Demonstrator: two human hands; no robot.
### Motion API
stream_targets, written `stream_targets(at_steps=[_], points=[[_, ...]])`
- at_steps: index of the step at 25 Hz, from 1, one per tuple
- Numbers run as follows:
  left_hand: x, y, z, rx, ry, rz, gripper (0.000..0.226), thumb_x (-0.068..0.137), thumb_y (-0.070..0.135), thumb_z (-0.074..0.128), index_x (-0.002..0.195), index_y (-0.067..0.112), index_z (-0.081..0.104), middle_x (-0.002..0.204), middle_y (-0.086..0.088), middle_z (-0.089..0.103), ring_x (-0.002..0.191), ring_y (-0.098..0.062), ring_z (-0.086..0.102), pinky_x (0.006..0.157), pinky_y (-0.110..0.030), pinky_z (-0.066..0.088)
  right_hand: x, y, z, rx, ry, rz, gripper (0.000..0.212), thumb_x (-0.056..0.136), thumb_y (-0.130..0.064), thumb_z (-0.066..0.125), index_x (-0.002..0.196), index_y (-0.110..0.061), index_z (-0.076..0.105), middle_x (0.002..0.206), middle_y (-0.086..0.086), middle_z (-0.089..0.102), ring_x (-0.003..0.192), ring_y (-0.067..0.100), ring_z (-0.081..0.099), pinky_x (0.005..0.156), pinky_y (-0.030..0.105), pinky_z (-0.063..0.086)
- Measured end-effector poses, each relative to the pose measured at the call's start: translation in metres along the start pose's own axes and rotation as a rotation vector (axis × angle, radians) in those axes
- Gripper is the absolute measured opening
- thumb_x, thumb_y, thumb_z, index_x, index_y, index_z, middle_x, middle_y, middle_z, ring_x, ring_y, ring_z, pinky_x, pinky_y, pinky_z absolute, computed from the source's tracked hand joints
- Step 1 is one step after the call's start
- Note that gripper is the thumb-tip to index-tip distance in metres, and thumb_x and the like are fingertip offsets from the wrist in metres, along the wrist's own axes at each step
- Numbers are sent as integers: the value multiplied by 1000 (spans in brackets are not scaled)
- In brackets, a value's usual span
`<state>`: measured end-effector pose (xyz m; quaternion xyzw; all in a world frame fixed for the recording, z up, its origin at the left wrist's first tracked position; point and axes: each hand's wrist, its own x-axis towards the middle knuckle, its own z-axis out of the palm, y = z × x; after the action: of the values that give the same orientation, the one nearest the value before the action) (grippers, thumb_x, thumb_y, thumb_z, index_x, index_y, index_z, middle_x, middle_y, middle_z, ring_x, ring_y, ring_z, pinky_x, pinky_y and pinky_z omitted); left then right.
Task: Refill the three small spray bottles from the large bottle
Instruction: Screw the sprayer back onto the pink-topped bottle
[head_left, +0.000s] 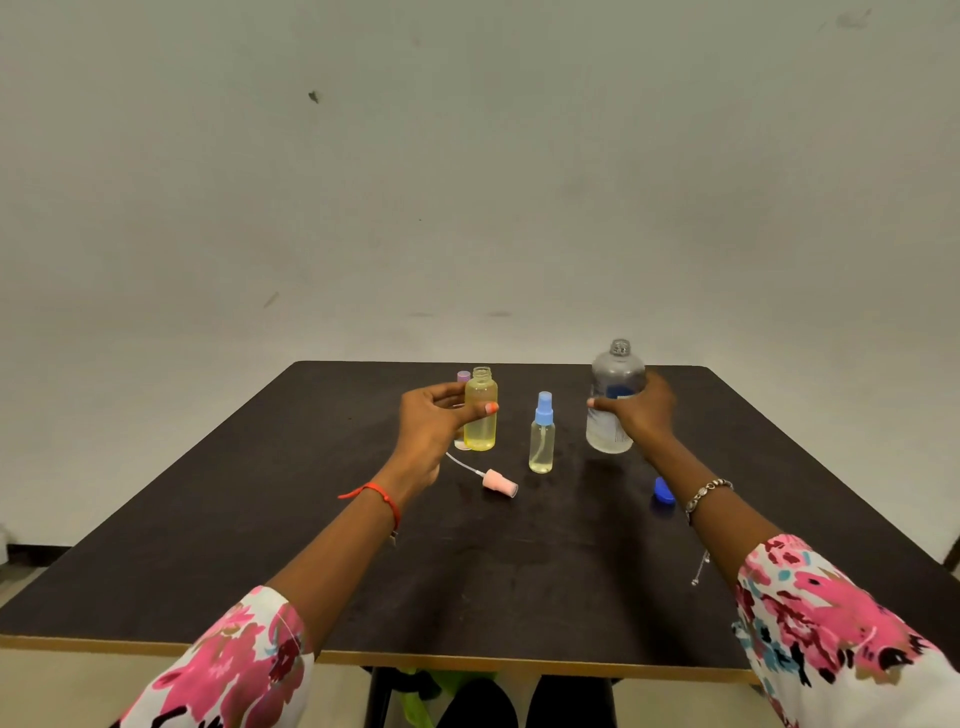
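The left hand (436, 423) curls its fingers round an uncapped small yellow plastic bottle (480, 426), upright and full of yellowish liquid. 1 purple-capped small bottle (463, 376) peeks out behind it. A pink spray head with tube (500, 482) lies on the dark table (363, 571). A blue-capped clear spray bottle (542, 441) holds pale liquid. The right hand (641, 413) grips the large clear uncapped bottle (613, 374); a blue cap (664, 491) lies near that wrist.

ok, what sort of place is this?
Likely a bare room set up for recording, hardly a kitchen: a dark table against a plain pale wall, and little else besides the large bottle and small yellow bottle.
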<state>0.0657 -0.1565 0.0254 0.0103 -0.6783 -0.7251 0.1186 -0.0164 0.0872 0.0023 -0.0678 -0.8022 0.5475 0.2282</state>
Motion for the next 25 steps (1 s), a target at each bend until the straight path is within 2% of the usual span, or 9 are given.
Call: stream_targets(at_steps=[6, 9, 11, 13, 15, 16, 18, 20, 25], points=[[1, -5, -1, -26, 13, -12, 44, 63, 3, 80, 104, 3, 65, 106, -16, 68, 100, -27, 65, 81, -37, 56, 3, 22, 0, -25, -4, 50, 78, 58, -13, 85, 124, -1, 45, 129, 19, 52, 120, 35, 48, 100, 47, 44], [2, -5, 0, -9, 26, -13, 45, 62, 5, 80, 105, 5, 65, 106, -15, 68, 101, -26, 65, 84, -40, 55, -1, 11, 2, -85, 30, 81, 98, 57, -22, 86, 135, -7, 28, 139, 19, 38, 129, 36, 36, 104, 53, 36], [2, -6, -1, 0, 39, -9, 44, 61, 6, 81, 102, 6, 66, 105, -15, 69, 101, -25, 65, 88, -43, 54, -12, -4, 7, -130, 197, -56, 91, 61, -24, 83, 134, -12, 29, 138, 17, 33, 129, 33, 31, 104, 53, 29], [2, -6, -2, 2, 55, 2, 43, 60, 7, 82, 100, 7, 66, 103, -15, 69, 99, -25, 66, 89, -44, 54, -23, -17, 14, -103, 227, -349, 59, 67, -13, 76, 118, -10, 47, 125, 16, 42, 116, 26, 43, 99, 47, 35], [2, -6, -4, -4, 73, 12, 44, 59, 6, 82, 100, 6, 66, 103, -16, 69, 99, -26, 66, 89, -46, 53, -36, -24, 25, -80, -19, -572, 28, 72, -2, 68, 98, -3, 59, 105, 15, 54, 90, 14, 53, 84, 31, 47], [3, -6, -5, -2, 83, 17, 44, 59, 7, 82, 100, 6, 66, 104, -16, 69, 99, -26, 66, 90, -47, 53, -44, -27, 31, -99, -188, -608, 20, 73, 0, 67, 93, -2, 61, 96, 14, 58, 80, 9, 53, 74, 25, 46], [2, -5, -8, 5, 96, 29, 41, 58, 7, 83, 96, 9, 66, 103, -15, 69, 98, -26, 66, 90, -47, 53, -56, -27, 46, -241, -523, -562, 20, 76, -7, 69, 93, -1, 64, 90, 13, 63, 74, 10, 55, 69, 24, 44], [1, -4, -11, 3, 105, 37, 38, 58, 7, 83, 92, 12, 66, 101, -14, 69, 97, -26, 66, 90, -47, 53, -65, -20, 65, -479, -761, -484, 30, 77, -21, 70, 98, 0, 62, 96, 13, 63, 82, 17, 56, 72, 27, 47], [-2, -2, -17, -9, 119, 39, 36, 60, 5, 82, 92, 11, 66, 95, -10, 68, 96, -25, 66, 89, -46, 53, -69, -1, 91, -691, -820, -435, 31, 79, -21, 66, 102, -1, 59, 107, 15, 60, 95, 25, 58, 86, 38, 51]])
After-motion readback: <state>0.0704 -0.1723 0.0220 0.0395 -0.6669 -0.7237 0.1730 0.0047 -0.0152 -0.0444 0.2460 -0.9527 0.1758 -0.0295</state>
